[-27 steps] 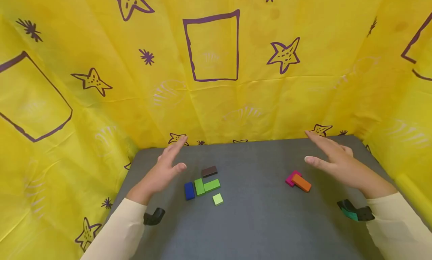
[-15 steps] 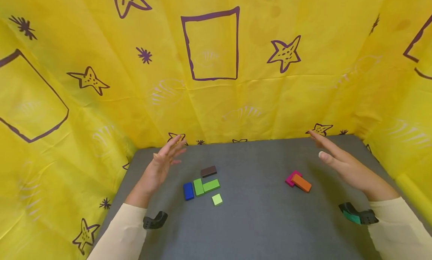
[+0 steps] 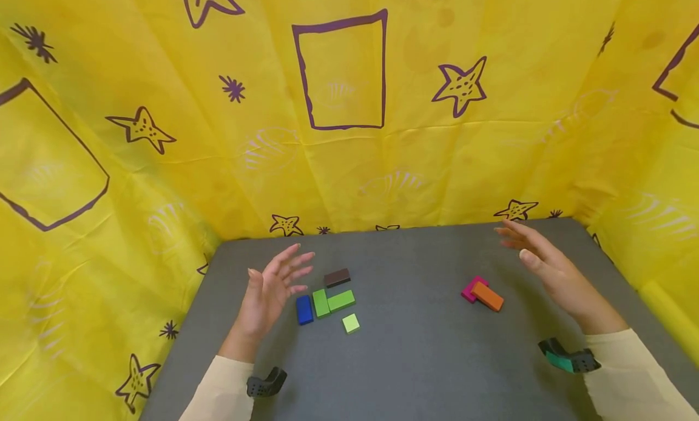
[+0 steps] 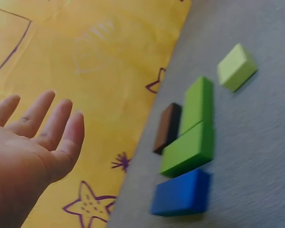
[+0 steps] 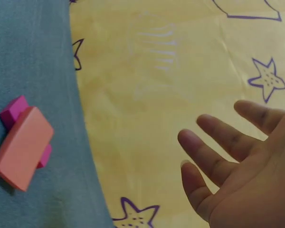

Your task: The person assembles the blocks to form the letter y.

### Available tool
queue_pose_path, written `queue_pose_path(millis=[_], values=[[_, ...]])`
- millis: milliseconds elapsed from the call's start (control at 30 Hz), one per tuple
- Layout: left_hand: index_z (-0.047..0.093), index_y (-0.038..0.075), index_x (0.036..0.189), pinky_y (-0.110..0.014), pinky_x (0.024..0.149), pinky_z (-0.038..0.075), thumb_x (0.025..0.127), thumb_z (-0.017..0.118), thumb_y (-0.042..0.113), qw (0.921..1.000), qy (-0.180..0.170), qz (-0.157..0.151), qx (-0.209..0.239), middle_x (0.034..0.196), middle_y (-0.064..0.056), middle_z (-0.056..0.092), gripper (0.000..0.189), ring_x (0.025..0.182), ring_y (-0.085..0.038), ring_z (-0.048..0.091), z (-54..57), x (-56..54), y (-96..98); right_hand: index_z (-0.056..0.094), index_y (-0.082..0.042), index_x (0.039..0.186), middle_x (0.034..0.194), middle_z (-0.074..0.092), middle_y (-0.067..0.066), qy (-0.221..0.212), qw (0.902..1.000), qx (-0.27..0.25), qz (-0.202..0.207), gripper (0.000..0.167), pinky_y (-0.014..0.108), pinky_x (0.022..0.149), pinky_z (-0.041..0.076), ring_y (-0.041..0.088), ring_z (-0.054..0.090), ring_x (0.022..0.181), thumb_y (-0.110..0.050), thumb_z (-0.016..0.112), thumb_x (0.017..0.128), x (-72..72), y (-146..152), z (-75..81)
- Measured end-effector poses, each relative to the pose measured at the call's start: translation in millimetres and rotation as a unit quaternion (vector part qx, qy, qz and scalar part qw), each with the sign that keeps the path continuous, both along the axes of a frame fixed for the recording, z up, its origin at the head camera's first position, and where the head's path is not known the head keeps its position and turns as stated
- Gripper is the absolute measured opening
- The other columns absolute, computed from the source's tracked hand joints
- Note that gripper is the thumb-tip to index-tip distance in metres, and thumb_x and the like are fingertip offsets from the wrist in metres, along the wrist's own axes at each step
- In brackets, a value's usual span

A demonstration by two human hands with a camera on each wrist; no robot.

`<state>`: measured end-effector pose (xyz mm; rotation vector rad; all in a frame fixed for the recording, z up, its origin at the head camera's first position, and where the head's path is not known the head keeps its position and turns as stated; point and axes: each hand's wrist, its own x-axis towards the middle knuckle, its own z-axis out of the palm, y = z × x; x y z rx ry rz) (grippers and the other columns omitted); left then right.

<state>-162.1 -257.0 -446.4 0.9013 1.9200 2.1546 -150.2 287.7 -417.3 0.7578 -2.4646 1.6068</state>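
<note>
My left hand (image 3: 271,293) hovers at the left with fingers spread and palm turned up and inward, holding nothing. Just right of it lie a blue block (image 3: 304,310), two green blocks (image 4: 197,104) touching each other at an angle, a dark brown block (image 3: 337,278) behind them, and a small pale green block (image 3: 351,323) in front. My right hand (image 3: 551,275), also bare and loosely extended, is held to the right of an orange block (image 3: 488,296). That block rests tilted across a magenta block (image 5: 14,112), partly hiding it.
The blocks lie on a grey table (image 3: 404,360). A yellow cloth (image 3: 349,178) with purple starfish drawings rises behind the table and along both sides. Each wrist wears a dark strapped device (image 3: 266,383).
My left hand has turned palm up, spread its fingers and come nearer me. The right hand has shifted slightly and turned a little. The blocks stay where they were.
</note>
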Motion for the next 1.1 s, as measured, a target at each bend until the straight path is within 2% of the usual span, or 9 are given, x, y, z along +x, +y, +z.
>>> queue_pose_path(millis=[200,367,467,600,800,967,1100], values=[[0.021,0.0,0.171,-0.058,0.106,0.043,0.11,0.009,0.071,0.9996,-0.027,0.005,0.012,0.164,-0.037,0.036,0.094,0.142,-0.056,0.04,-22.9,10.9,12.4,0.033,-0.014,0.172,0.163,0.048,0.003,-0.003,0.9999,-0.011,-0.012,0.056,0.016,0.103,0.036,0.016,0.048,0.141,-0.005,0.039,0.117,-0.1,-2,-13.8],[0.022,-0.002,0.17,-0.057,0.105,0.044,0.112,0.006,0.066,0.999,-0.039,0.003,0.023,0.163,-0.038,0.036,0.091,0.142,-0.051,0.044,-39.0,19.1,24.2,0.037,-0.012,0.17,0.16,0.051,0.001,-0.009,0.9994,-0.012,-0.03,0.056,0.015,0.103,0.038,0.013,0.05,0.139,-0.003,0.043,0.116,0.5,-3,-25.3],[0.023,-0.003,0.169,-0.054,0.104,0.045,0.112,0.007,0.067,0.9978,-0.054,0.0,0.038,0.163,-0.037,0.037,0.091,0.142,-0.052,0.043,-49.6,23.6,31.0,0.039,-0.009,0.169,0.157,0.054,-0.006,-0.007,0.999,-0.005,-0.044,0.057,0.014,0.102,0.04,0.01,0.053,0.135,-0.001,0.049,0.113,0.9,-4,-33.5],[0.028,0.0,0.169,-0.052,0.103,0.045,0.111,0.01,0.069,0.9962,-0.074,0.007,0.046,0.163,-0.036,0.039,0.092,0.142,-0.058,0.038,-63.6,30.7,40.4,0.041,-0.009,0.168,0.153,0.055,-0.009,-0.018,0.9973,0.01,-0.071,0.061,0.014,0.099,0.043,0.008,0.057,0.13,-0.002,0.06,0.11,2.7,-5,-47.1],[0.034,0.002,0.167,-0.052,0.101,0.045,0.114,0.014,0.065,0.9952,-0.088,0.033,0.027,0.161,-0.036,0.042,0.085,0.139,-0.054,0.041,-79.9,40.4,56.2,0.043,-0.009,0.166,0.152,0.058,0.001,-0.05,0.9926,0.018,-0.109,0.062,0.013,0.095,0.045,0.008,0.056,0.129,-0.007,0.068,0.109,10.7,-2,-69.5],[0.033,-0.004,0.165,-0.045,0.099,0.047,0.119,0.018,0.048,0.995,-0.088,0.047,-0.005,0.159,-0.038,0.04,0.072,0.138,-0.054,0.041,-88.6,45.7,65.8,0.043,-0.004,0.164,0.151,0.057,0.014,-0.08,0.9883,-0.001,-0.13,0.061,0.013,0.092,0.047,0.012,0.056,0.128,-0.011,0.068,0.109,13.9,-2,-85.9],[0.036,-0.006,0.163,-0.04,0.097,0.048,0.12,0.029,0.036,0.9932,-0.085,0.068,-0.041,0.156,-0.033,0.046,0.061,0.139,-0.053,0.043,-93.4,47.3,70.6,0.043,0.0,0.162,0.15,0.056,0.023,-0.097,0.9851,-0.013,-0.142,0.061,0.013,0.091,0.048,0.012,0.057,0.126,-0.013,0.069,0.109,13.7,-3,-100.8]])
